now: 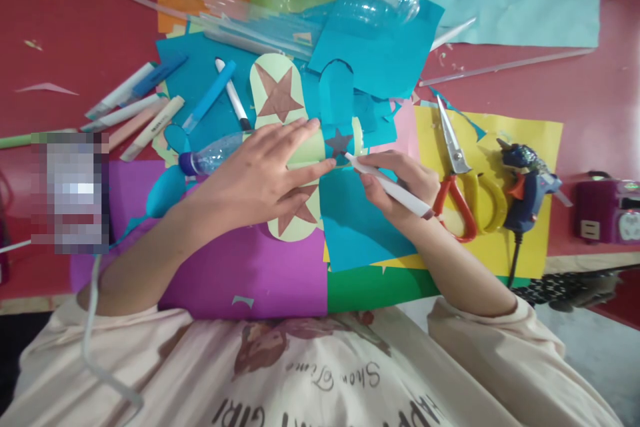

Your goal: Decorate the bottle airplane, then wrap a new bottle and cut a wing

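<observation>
Just right of the round-ended pale paper strip [257, 73], closed fingers of the right hand [405, 180] pinch the smooth white marker [393, 192], tip toward a dark star [339, 142], long axis slanting down-right. The left hand [270, 170] spreads flat across the strip, gripping nothing. Bare purple paper [215, 273] gives room below the strip; metal-bladed scissors [453, 160] lie well right of it.
</observation>
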